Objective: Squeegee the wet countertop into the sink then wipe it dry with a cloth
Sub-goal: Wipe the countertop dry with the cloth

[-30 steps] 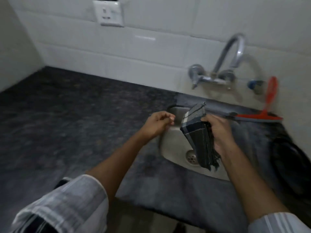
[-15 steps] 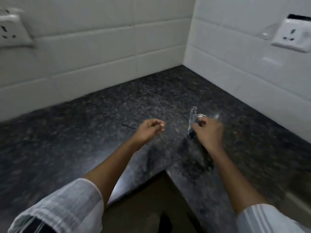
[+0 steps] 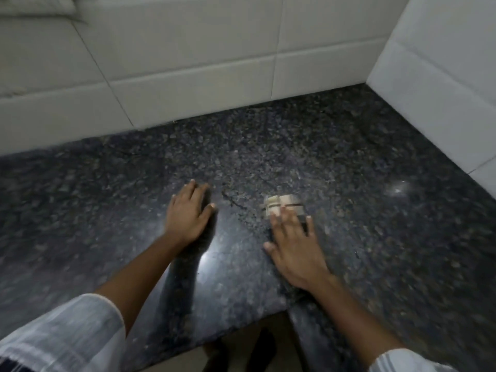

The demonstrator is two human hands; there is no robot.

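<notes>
The dark speckled granite countertop (image 3: 268, 146) fills the corner between two white tiled walls. My right hand (image 3: 294, 244) lies flat with spread fingers on a folded striped cloth (image 3: 283, 204), pressing it onto the counter; only the cloth's pale far end shows beyond my fingertips. My left hand (image 3: 189, 213) rests palm down on the bare counter to the left of the cloth, fingers together, holding nothing. The sink and the squeegee are out of view.
White tiled walls (image 3: 188, 63) close the counter at the back and on the right (image 3: 442, 89). The counter's front edge forms an inner corner (image 3: 284, 310) between my forearms. The floor and my feet show below it.
The view swung left from the sink to the counter corner. My right hand brought the hanging cloth down flat on the counter. My left hand opened and settled on the surface.
</notes>
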